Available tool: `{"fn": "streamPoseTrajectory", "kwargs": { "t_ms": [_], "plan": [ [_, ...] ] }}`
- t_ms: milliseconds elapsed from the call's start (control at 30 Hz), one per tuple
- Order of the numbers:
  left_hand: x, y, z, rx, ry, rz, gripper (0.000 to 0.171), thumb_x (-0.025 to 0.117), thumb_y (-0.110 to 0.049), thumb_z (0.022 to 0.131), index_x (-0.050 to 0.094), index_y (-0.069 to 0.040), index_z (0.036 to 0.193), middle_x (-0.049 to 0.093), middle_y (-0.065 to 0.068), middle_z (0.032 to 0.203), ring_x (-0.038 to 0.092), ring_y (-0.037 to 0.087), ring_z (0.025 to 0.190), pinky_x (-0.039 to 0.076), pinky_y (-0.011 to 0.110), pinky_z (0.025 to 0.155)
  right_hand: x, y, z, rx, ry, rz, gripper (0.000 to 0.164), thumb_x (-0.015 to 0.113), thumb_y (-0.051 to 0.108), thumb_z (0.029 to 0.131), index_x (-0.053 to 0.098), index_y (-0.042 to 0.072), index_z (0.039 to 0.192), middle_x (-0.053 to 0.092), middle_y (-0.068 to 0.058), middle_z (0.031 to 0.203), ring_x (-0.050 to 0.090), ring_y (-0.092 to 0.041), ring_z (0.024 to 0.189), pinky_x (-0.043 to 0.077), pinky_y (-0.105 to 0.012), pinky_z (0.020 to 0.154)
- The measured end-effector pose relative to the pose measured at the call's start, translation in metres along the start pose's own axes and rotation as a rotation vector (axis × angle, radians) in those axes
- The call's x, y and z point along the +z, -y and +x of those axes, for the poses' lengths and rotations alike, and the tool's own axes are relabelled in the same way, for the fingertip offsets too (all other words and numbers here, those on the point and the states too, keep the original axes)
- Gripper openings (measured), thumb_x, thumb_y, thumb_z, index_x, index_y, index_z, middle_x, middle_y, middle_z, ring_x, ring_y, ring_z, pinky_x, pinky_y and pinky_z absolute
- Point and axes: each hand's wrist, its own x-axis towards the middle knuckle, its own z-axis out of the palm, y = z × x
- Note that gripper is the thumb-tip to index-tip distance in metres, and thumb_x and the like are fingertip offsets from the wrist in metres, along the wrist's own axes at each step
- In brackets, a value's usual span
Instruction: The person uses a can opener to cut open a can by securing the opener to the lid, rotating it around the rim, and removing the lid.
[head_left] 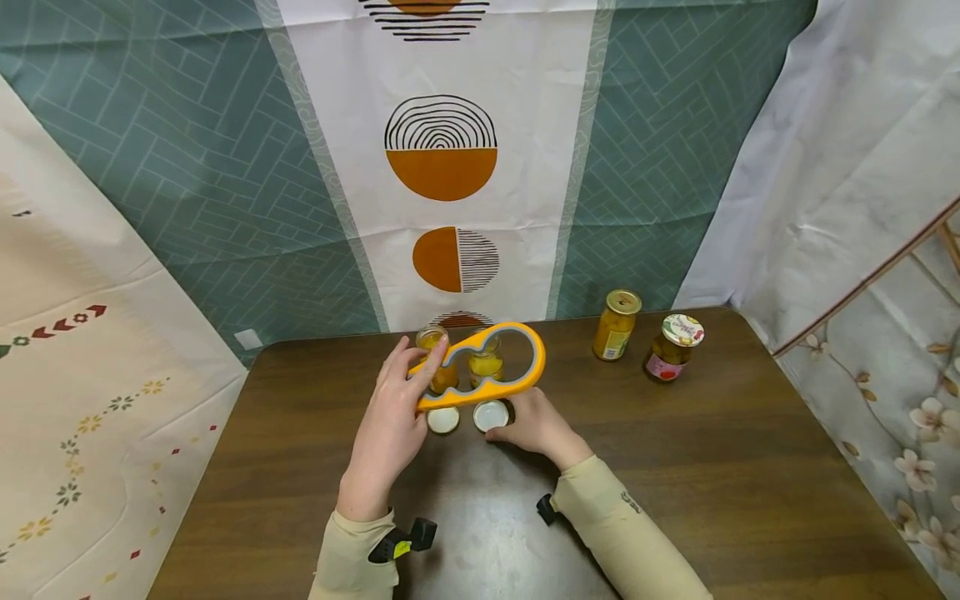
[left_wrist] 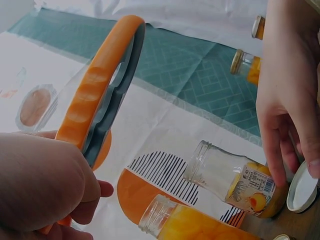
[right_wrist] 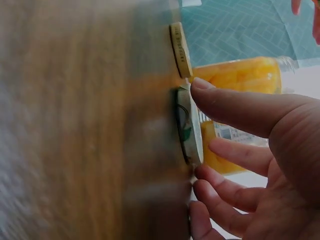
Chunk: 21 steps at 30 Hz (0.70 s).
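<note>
My left hand (head_left: pixel 390 421) grips one end of an orange and grey jar opener (head_left: pixel 538 358), raised above the table with its large loop pointing right. With thumb and fingers at opposite edges, my right hand (head_left: pixel 534 423) holds a jar lid (head_left: pixel 491 416), pale inside up, at the table surface. Another lid (head_left: pixel 443 420) lies just left of it. Behind the lids stand two lidless glass jars of yellow-orange fruit, a left jar (left_wrist: pixel 200 222) and a right jar (left_wrist: pixel 255 192) with a label. The opener partly covers both jars in the head view.
At the back right of the brown table (head_left: pixel 675 483) stand a tall jar (head_left: pixel 613 332) with a gold lid and a shorter jar (head_left: pixel 667 354) with a patterned lid. A patterned cloth (head_left: pixel 442 125) hangs behind the table.
</note>
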Motion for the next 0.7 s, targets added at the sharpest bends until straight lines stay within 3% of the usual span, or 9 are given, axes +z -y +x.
{"fn": "streamPoseTrajectory", "kwargs": {
  "t_ms": [167, 333, 433, 500, 567, 700],
  "plan": [
    [0.001, 0.000, -0.001, 0.019, -0.008, 0.008, 0.110, 0.061, 0.030, 0.073, 0.046, -0.028, 0.164, 0.056, 0.018, 0.138, 0.049, 0.039, 0.137, 0.052, 0.054, 0.106, -0.012, -0.002, -0.002, 0.016, 0.037, 0.038, 0.066, 0.092, 0.021, 0.086, 0.064, 0.012, 0.145, 0.066, -0.007, 0.143, 0.060, -0.027, 0.134, 0.047, -0.051, 0.111],
    [0.003, -0.001, -0.001, 0.037, -0.015, 0.022, 0.107, 0.061, 0.029, 0.075, 0.047, -0.030, 0.164, 0.058, 0.018, 0.133, 0.053, 0.038, 0.129, 0.055, 0.050, 0.101, -0.033, -0.006, -0.004, 0.072, 0.088, 0.069, 0.049, 0.086, 0.026, 0.093, 0.070, 0.014, 0.137, 0.070, -0.004, 0.135, 0.062, -0.029, 0.131, 0.047, -0.053, 0.110],
    [0.004, -0.002, -0.001, 0.043, -0.012, 0.028, 0.107, 0.061, 0.029, 0.075, 0.048, -0.030, 0.163, 0.060, 0.016, 0.128, 0.055, 0.037, 0.126, 0.056, 0.049, 0.097, -0.051, -0.014, -0.006, 0.124, 0.065, 0.062, 0.044, 0.082, 0.031, 0.096, 0.072, 0.014, 0.137, 0.072, -0.004, 0.133, 0.063, -0.032, 0.131, 0.049, -0.055, 0.108],
    [0.004, -0.002, -0.001, 0.045, -0.008, 0.030, 0.107, 0.060, 0.028, 0.075, 0.049, -0.031, 0.163, 0.061, 0.015, 0.125, 0.055, 0.036, 0.123, 0.056, 0.048, 0.096, -0.065, -0.020, -0.008, 0.167, -0.004, 0.063, 0.045, 0.079, 0.032, 0.099, 0.072, 0.011, 0.137, 0.073, -0.007, 0.132, 0.065, -0.033, 0.129, 0.050, -0.055, 0.107],
    [0.004, -0.002, -0.001, 0.047, -0.002, 0.029, 0.107, 0.060, 0.028, 0.075, 0.048, -0.031, 0.163, 0.061, 0.014, 0.124, 0.055, 0.035, 0.123, 0.056, 0.047, 0.095, -0.078, -0.027, -0.011, 0.209, -0.127, 0.074, 0.043, 0.076, 0.032, 0.100, 0.071, 0.008, 0.135, 0.074, -0.011, 0.128, 0.068, -0.033, 0.122, 0.053, -0.054, 0.102],
    [0.005, -0.003, -0.002, 0.026, 0.014, 0.027, 0.110, 0.061, 0.028, 0.074, 0.046, -0.033, 0.164, 0.062, 0.013, 0.122, 0.056, 0.033, 0.119, 0.057, 0.044, 0.091, -0.095, -0.038, -0.016, 0.278, -0.506, 0.066, 0.034, 0.075, 0.029, 0.100, 0.073, 0.005, 0.125, 0.075, -0.015, 0.116, 0.070, -0.032, 0.106, 0.054, -0.047, 0.093]
  ]
}}
